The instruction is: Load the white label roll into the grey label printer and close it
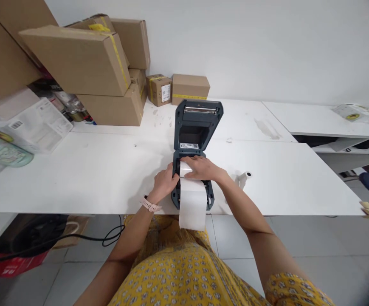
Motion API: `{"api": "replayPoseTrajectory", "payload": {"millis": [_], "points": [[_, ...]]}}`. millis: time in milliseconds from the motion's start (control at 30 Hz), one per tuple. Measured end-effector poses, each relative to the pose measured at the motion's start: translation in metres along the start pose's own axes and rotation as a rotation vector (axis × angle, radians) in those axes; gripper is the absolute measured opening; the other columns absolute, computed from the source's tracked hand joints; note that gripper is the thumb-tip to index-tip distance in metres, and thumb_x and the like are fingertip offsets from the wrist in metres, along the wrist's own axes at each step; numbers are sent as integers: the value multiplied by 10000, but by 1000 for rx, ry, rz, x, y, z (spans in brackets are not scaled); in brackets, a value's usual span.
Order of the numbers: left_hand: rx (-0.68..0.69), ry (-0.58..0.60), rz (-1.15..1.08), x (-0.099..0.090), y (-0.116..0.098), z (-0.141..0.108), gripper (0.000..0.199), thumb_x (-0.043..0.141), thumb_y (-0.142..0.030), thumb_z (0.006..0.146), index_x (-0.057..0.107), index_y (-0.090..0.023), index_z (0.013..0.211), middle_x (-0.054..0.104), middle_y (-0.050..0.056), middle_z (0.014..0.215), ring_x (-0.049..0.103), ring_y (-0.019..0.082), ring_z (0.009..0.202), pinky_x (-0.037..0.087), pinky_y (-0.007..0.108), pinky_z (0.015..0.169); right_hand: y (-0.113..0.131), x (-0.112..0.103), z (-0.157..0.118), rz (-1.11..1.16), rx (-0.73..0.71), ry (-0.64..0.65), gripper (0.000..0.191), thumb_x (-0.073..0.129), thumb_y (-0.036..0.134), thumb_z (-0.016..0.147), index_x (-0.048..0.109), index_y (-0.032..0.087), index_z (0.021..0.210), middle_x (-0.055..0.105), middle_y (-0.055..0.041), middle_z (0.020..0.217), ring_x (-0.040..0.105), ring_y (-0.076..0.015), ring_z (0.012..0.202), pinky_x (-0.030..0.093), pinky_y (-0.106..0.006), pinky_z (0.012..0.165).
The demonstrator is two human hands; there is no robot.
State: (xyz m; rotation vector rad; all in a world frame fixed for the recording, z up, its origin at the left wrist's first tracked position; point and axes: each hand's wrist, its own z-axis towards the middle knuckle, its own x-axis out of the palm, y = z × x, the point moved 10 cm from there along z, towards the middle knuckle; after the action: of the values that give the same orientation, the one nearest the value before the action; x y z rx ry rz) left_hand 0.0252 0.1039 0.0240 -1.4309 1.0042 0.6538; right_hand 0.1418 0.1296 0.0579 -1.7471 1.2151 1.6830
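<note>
Hands are close together: our right hand [201, 168], partly bent, lies on the white paper roll [185, 168] in the opened dark-grey plastic printer [195, 121]; our left hand [165, 183], half curled, touches its left side. Grip we cannot tell. Smooth white paper strip [192, 204] overhangs the white table [286, 178].

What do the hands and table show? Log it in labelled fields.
Label printer: on the white table, lid raised
Paper roll: inside the printer, its strip hanging past the table's front edge
Right hand: on the roll
Left hand: at the printer's left side
Small white roll: right of the printer
Cardboard boxes: stacked at back left
</note>
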Motion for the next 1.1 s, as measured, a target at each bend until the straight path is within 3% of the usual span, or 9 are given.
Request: {"api": "replayPoseTrajectory", "payload": {"millis": [100, 200, 367, 433, 533, 667, 867, 967, 1100], "points": [[-18, 23, 84, -2, -3, -2, 561, 380, -249, 941, 430, -139, 1489, 763, 128, 971, 723, 334, 936, 489, 375, 758, -3, 5, 17, -17, 31, 82, 737, 740, 449, 792, 506, 162, 1429, 725, -204, 1210, 687, -425, 1117, 520, -500, 919], [-41, 37, 76, -1, -2, -2, 574, 381, -257, 946, 408, -153, 1510, 767, 138, 1032, 726, 346, 983, 503, 394, 791, -1, -6, 11, 166, -78, 91, 765, 788, 463, 723, 535, 209, 1398, 716, -144, 1263, 688, -370, 1135, 527, -468, 962], [-49, 10, 1, 2, 4, -2, 599, 390, -275, 953, 396, -129, 1534, 770, 149, 1054, 717, 346, 1057, 506, 402, 842, -18, -60, -59, 731, -407, -109, 834, 806, 552, 697, 525, 251, 1422, 617, -98, 1437, 618, -311, 1285, 500, -416, 1074], [-39, -1, -23, 2, 5, -3, 602, 383, -269, 952, 398, -131, 1537, 771, 140, 1025, 723, 338, 1017, 503, 396, 827, -50, -74, -86, 832, -322, -223, 884, 854, 533, 674, 506, 271, 1443, 657, -92, 1370, 646, -310, 1241, 523, -402, 1036], [-27, -1, -57, 2, 3, -4, 603, 377, -266, 950, 402, -135, 1538, 770, 120, 966, 727, 323, 936, 496, 379, 782, -102, -78, -108, 750, -95, -386, 802, 867, 407, 703, 534, 291, 1424, 660, -97, 1369, 626, -317, 1272, 504, -414, 1073], [-46, -4, -77, -2, 1, -5, 600, 390, -266, 948, 418, -147, 1535, 761, 94, 904, 720, 305, 869, 485, 366, 761, -145, -54, -95, 666, 52, -441, 675, 777, 323, 747, 566, 260, 1384, 577, -103, 1484, 583, -309, 1328, 460, -444, 1137], [-55, -1, -57, 0, 3, -3, 616, 388, -274, 936, 428, -139, 1536, 745, 80, 841, 705, 310, 842, 464, 361, 730, -170, -6, -77, 783, 156, -383, 737, 822, 339, 716, 568, 273, 1405, 590, -85, 1490, 562, -312, 1369, 422, -489, 1190], [-51, -7, -56, 0, 6, -2, 616, 389, -289, 935, 434, -143, 1532, 736, 68, 813, 700, 298, 817, 456, 345, 708, -194, -2, -110, 949, 184, -466, 694, 759, 417, 840, 506, 338, 1482, 578, -66, 1529, 502, -280, 1453, 348, -510, 1244], [-50, -11, -75, 0, 7, 0, 620, 387, -311, 936, 443, -136, 1528, 710, 48, 754, 681, 275, 741, 442, 330, 677, -255, 13, -195, 1111, 416, -888, 524, 749, 398, 823, 631, 301, 1324, 699, -92, 1378, 600, -287, 1364, 366, -545, 1226]]}}
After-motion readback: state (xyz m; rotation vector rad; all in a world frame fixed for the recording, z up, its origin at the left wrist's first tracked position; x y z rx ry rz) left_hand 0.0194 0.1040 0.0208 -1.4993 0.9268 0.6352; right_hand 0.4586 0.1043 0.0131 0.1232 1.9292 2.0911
